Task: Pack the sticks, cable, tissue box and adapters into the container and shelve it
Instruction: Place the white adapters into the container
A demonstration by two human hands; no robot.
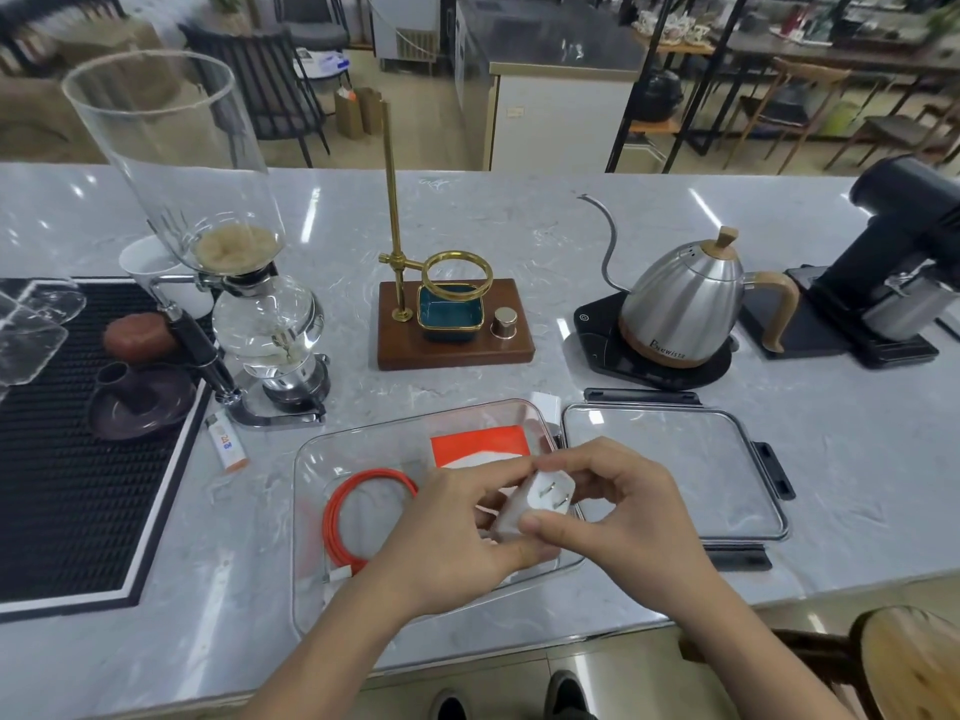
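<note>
Both hands hold a white adapter above the clear container: left hand grips its body, right hand pinches the pronged end. Orange cable coiled inside at 9 o'clock, tissue box at 12. Lid on the counter at 3 o'clock.

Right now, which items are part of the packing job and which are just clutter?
Job: clear plastic container, coiled orange cable, orange-white tissue box, white plug adapter held by both hands, clear clip-lock lid.
Clutter: steel gooseneck kettle, glass siphon brewer, black grinder.

One adapter, one cable, perhaps.
</note>
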